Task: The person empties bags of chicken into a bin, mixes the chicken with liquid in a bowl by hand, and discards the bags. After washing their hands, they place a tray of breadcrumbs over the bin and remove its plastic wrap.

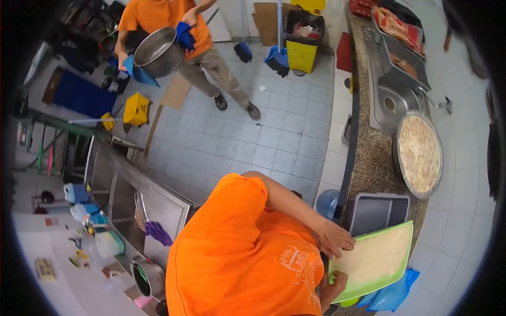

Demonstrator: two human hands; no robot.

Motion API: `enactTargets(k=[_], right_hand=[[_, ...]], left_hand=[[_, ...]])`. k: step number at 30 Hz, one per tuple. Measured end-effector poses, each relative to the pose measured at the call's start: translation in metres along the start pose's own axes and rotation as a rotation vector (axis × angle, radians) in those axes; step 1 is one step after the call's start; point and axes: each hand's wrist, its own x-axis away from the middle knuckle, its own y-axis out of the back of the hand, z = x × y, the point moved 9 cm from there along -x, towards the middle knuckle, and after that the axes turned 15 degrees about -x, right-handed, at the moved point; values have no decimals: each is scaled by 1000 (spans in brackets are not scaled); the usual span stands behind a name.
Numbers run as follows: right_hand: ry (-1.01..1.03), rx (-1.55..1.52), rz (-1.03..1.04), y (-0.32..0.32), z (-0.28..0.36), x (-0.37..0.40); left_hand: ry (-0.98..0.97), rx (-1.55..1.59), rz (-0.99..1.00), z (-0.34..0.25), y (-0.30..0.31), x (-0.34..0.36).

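A light green tray [374,260] with a pale, flat layer over its surface lies tilted at the counter's lower end. My left hand [334,239] is at its upper left corner, fingers stretched out and touching the edge. Lower down, my right hand [334,286] has its fingers curled at the tray's left edge, closed on it. Just above the tray sits an empty grey bin [378,213]. A blue plastic bag [392,292] shows beneath the tray's lower right side.
A large round pan of pale, shredded-looking food [420,154] stands by the sink [392,100] on the granite counter [369,168]. Across the tiled floor, another person [197,52] holds a big metal pot [158,52] with blue cloths. A yellow bin [301,55] and brooms stand behind.
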Motion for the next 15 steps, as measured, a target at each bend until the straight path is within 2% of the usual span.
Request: enactTargets(k=[6, 8, 9, 10, 12, 13, 15], right_hand=[[4, 7, 22, -5, -7, -5], [16, 23, 73, -2, 7, -12], [24, 45, 111, -1, 11, -16], [13, 60, 91, 7, 13, -23], [-129, 90, 295, 3, 9, -30], [-168, 90, 261, 15, 9, -37], [-332, -30, 484, 18, 3, -45]], left_hand=[[117, 27, -23, 2, -10, 2], [141, -39, 105, 4, -6, -10], [121, -37, 98, 7, -6, -16], [97, 21, 241, 11, -22, -20], [54, 165, 457, 14, -34, -31], [6, 186, 462, 17, -34, -38], [-108, 361, 542, 25, -37, -52]])
